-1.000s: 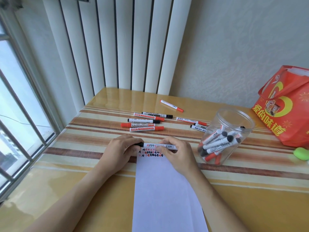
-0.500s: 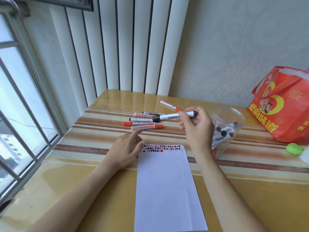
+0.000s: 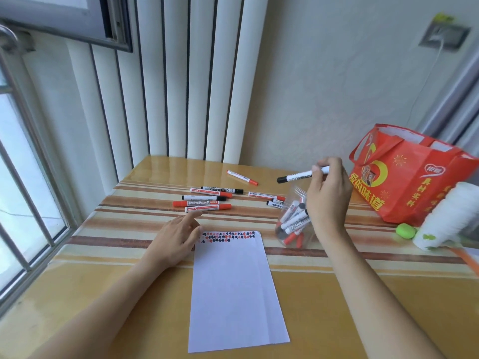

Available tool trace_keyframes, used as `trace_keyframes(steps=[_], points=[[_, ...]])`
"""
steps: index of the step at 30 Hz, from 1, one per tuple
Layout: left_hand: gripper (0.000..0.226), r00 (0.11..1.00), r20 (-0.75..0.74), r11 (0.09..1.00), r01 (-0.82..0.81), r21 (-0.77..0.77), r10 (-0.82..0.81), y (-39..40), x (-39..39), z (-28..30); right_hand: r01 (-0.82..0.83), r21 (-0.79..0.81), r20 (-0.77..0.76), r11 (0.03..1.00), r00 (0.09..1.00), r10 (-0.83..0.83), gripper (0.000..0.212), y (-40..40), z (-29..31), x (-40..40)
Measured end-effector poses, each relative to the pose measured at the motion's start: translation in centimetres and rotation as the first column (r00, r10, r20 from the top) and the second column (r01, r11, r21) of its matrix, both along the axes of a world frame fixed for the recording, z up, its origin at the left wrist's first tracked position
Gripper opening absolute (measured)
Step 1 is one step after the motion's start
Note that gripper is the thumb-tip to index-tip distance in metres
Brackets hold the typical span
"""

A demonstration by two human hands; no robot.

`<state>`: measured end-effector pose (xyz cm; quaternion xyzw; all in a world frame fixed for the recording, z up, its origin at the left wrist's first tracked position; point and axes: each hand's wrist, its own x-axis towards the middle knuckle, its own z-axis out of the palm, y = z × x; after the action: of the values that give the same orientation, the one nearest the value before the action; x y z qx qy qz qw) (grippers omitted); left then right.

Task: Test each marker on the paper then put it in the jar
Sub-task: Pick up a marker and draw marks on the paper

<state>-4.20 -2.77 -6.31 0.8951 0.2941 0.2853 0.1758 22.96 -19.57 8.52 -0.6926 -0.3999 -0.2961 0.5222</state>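
Since a moment ago, the right hand [image 3: 328,195] has lifted the black marker [image 3: 302,175] up off the paper [image 3: 233,288] and carried it over to the jar [image 3: 294,218]. Now that hand is up above the jar. Its fingers are curled and pinch the white end of the marker. The marker lies almost flat in the air, with its black cap pointing to the left.

The left hand [image 3: 178,235] has let go of the marker too. It rests on the table [image 3: 77,294], touching the top left corner of the paper. Its fingers are loose and a bit spread, and it holds nothing.

The jar is clear and stands on the table to the right of the paper. Some black and red markers sit inside it, leaning over.

The paper lies flat in front of the person. It has rows of small red and black marks [image 3: 226,235] along its top edge.

More markers [image 3: 204,200] lie on the table behind the paper, some red and some black. One red marker [image 3: 242,177] lies alone, farther back.

On the right stands a red bag [image 3: 414,177] with yellow writing. A small green thing [image 3: 405,231] lies in front of the bag. White blinds [image 3: 181,73] hang behind the table, and a window [image 3: 23,177] is on the left.
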Motion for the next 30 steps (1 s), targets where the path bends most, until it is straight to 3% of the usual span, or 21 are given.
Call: trace_keyframes(steps=[4, 6, 10, 12, 14, 18, 24, 27, 30], points=[[0.062, 1.0, -0.004, 1.0, -0.011, -0.003, 0.011, 0.0, 0.0, 0.0, 0.064, 0.168, 0.022, 0.984, 0.997, -0.069, 0.016, -0.3, 1.2, -0.6], [0.062, 1.0, -0.001, 1.0, -0.017, -0.004, 0.017, -0.1, 0.0, 0.1, 0.109, 0.149, 0.043, 0.983, 0.992, -0.116, 0.018, -0.4, 1.3, -0.6], [0.062, 1.0, 0.007, 1.0, -0.016, -0.013, 0.016, -0.3, 0.0, 0.3, 0.113, -0.142, 0.039, 0.983, 0.993, -0.109, 0.011, -0.1, 0.3, -0.1], [0.061, 1.0, 0.007, 1.0, -0.015, -0.02, 0.015, -0.3, 0.0, 0.3, 0.091, -0.407, 0.006, 0.909, 0.995, -0.096, 0.015, 0.4, -0.4, 0.4], [0.06, 1.0, 0.008, 1.0, -0.015, -0.018, 0.015, -0.2, 0.0, 0.2, 0.094, -0.611, 0.03, 0.786, 0.995, -0.096, 0.033, 0.6, -0.6, 0.6], [0.058, 1.0, 0.009, 1.0, 0.0, -0.008, 0.001, 0.0, 0.0, 0.0, 0.107, -0.742, 0.062, 0.662, 0.994, -0.091, 0.053, 0.9, -0.1, 0.5], [0.056, 1.0, 0.026, 1.0, 0.0, -0.017, 0.001, 0.4, 0.0, -0.3, 0.107, -0.819, 0.066, 0.564, 0.994, -0.092, 0.043, 0.8, 0.6, 0.8], [0.05, 1.0, 0.027, 1.0, -0.008, -0.017, 0.008, 0.7, 0.0, -0.5, 0.175, -0.768, 0.14, 0.616, 0.985, -0.105, 0.036, 0.9, -0.4, 0.6], [0.044, 0.999, 0.045, 0.999, -0.031, 0.019, 0.03, 1.1, 0.0, -0.9, 0.215, -0.563, 0.202, 0.798, 0.972, -0.119, 0.031, 1.0, -2.2, 0.0]])
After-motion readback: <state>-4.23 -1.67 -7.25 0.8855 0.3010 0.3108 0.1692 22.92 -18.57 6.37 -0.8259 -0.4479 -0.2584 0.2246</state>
